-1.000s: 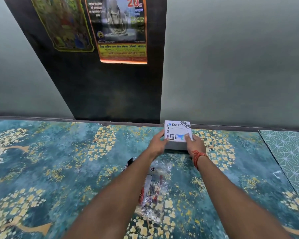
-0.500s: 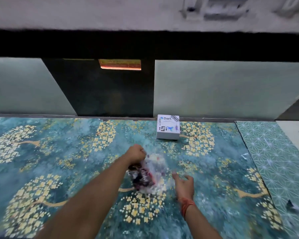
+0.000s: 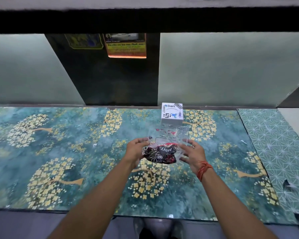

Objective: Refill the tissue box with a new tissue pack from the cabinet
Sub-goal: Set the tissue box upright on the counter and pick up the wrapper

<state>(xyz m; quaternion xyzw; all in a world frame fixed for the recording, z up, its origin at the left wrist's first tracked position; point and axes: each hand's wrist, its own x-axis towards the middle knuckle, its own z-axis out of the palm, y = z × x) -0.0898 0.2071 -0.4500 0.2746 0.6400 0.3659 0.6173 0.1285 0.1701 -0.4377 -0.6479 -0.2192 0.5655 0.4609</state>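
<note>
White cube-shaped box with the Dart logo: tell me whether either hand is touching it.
Apart. The head view shows the white cube-shaped box alone near the wall, while the left hand and right hand hold a clear plastic bag nearer.

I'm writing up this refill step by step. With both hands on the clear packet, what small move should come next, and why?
Probably pull the clear packet open at its top. The left hand and right hand hold it from either side above the counter, and the dark printed bundle is inside the plastic. The white box stands apart, near the back edge.
</note>
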